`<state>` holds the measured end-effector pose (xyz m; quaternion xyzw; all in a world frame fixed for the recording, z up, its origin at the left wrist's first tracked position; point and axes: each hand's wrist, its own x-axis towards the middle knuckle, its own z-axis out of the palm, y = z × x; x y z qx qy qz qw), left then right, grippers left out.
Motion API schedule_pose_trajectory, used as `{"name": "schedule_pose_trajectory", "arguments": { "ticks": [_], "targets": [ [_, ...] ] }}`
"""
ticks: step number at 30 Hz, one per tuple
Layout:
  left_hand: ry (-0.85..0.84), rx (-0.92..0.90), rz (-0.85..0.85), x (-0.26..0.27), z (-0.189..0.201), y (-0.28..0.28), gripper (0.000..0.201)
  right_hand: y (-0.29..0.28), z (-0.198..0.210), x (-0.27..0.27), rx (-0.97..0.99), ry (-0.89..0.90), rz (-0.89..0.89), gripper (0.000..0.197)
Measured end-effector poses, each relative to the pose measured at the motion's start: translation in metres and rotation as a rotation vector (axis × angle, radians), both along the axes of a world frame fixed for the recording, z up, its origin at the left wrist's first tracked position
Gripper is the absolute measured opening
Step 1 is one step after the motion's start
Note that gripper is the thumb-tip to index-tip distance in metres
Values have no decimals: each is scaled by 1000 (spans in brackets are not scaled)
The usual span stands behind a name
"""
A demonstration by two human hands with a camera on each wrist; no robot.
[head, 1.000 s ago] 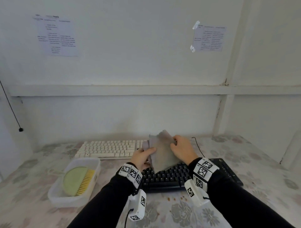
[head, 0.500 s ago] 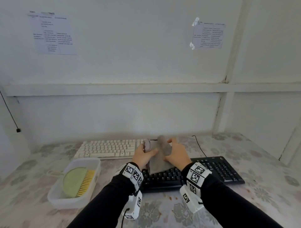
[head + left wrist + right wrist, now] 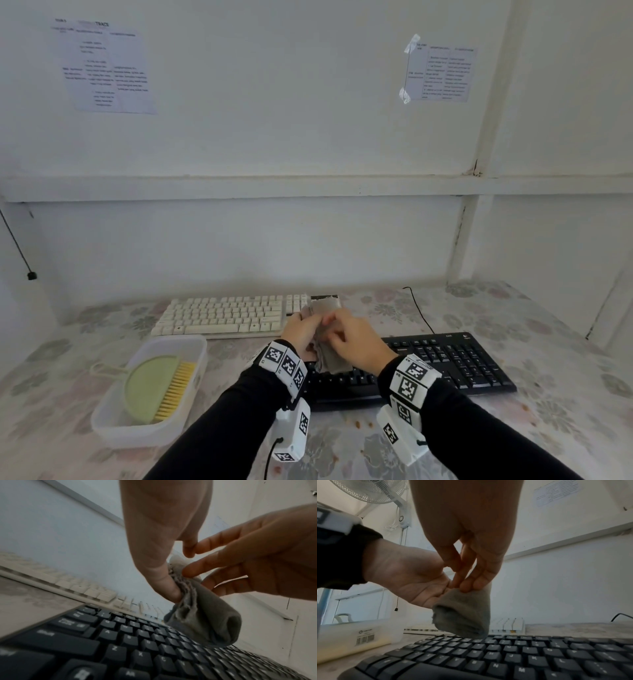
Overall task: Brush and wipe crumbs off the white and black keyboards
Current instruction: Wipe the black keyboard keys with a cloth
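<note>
A folded grey cloth (image 3: 335, 361) hangs just above the left half of the black keyboard (image 3: 455, 363). My left hand (image 3: 310, 323) pinches its frayed edge between thumb and fingers; the left wrist view shows the thumb on the cloth (image 3: 205, 622). Pressed close against it, my right hand (image 3: 330, 334) pinches the cloth's top fold, as the right wrist view shows above the cloth (image 3: 465, 615). The white keyboard (image 3: 226, 315) lies behind, to the left. A green brush (image 3: 154, 387) with yellow bristles lies in a white tub (image 3: 113, 431).
A few brown crumbs (image 3: 359, 425) lie on the flowered tablecloth in front of the black keyboard. A black cable (image 3: 419, 311) runs back to the wall. The wall stands close behind the white keyboard. A wall fan (image 3: 373, 490) hangs high up.
The cloth, held spread out a second ago, is now folded into a narrow bundle. Both hands have closed together and sunk toward the black keyboard.
</note>
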<state>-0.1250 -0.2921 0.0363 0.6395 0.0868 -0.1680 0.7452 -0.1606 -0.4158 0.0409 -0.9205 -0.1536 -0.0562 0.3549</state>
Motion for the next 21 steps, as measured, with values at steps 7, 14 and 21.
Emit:
{"name": "schedule_pose_trajectory", "arguments": {
  "ticks": [7, 14, 21],
  "targets": [
    [14, -220, -66, 0, -1, 1, 26, -9, -1, 7, 32, 121, -168, 51],
    [-100, -135, -77, 2, 1, -10, 25, -9, 6, 8, 52, 182, -206, 37],
    [-80, 47, -188, 12, 6, 4, 20, -9, 10, 22, -44, 125, -179, 34]
  ]
}}
